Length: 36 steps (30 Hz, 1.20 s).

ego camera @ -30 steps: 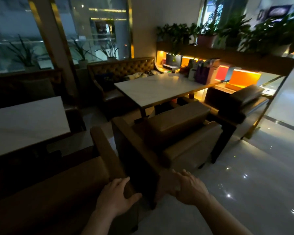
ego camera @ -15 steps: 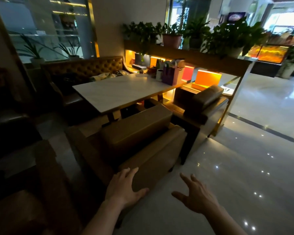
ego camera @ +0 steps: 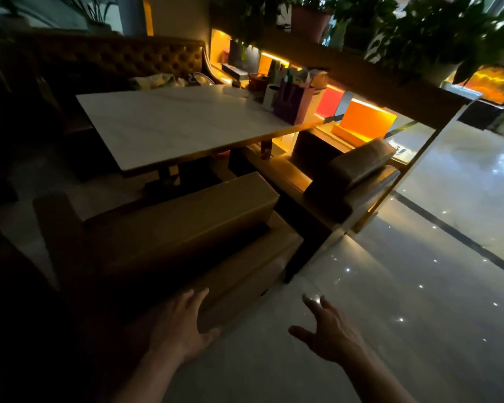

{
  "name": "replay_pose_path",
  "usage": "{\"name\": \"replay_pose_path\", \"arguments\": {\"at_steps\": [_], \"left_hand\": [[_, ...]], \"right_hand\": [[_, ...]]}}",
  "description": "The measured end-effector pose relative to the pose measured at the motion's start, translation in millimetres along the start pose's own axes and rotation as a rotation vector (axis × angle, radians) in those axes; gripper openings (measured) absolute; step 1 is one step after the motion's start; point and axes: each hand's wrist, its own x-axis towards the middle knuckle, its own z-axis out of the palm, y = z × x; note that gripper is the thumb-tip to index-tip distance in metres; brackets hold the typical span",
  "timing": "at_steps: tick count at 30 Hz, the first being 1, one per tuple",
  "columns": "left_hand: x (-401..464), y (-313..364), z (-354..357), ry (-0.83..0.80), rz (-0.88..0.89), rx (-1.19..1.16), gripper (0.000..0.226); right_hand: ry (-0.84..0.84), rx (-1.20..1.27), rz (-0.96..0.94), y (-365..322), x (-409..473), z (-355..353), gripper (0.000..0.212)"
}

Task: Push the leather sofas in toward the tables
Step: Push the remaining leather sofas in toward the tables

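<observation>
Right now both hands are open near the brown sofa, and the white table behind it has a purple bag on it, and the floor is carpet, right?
Not quite: the floor is shiny polished tile reflecting small lights, not carpet, as the head view shows. The rest holds: the left hand and right hand are open near the brown sofa, and the white table behind it has a purple bag on it.

Sofa (ego camera: 186, 228) before table (ego camera: 169, 123) (another sofa (ego camera: 349, 175) right)
</observation>
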Motion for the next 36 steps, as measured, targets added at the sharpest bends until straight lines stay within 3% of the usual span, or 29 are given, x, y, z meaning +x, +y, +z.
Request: {"name": "replay_pose_path", "arguments": {"at_steps": [8,17,21,27,36], "left_hand": [[71.9,7.6,5.8,0.059,-0.155,-0.005,0.112],[133.8,5.7,40.5,0.07,-0.377,0.022,0.115],[138.8,-0.4,51.1,0.088,-0.445,0.06,0.113],[138.7,-10.2,78.1,0.276,-0.443,0.07,0.109],[134.3,-20.3,93.3,0.395,-0.422,0.046,0.103]], "right_hand": [[-0.031,-0.132,-0.253,-8.2,156.1,-12.1,0.095],[-0.072,-0.343,-0.624,-47.9,313.2,-12.9,0.113],[-0.148,-0.39,-0.621,-58.8,331.5,7.3,0.116],[-0.033,-0.363,-0.624,-53.1,331.8,23.1,0.109],[0.051,-0.375,-0.646,-48.7,331.2,35.5,0.103]]}}
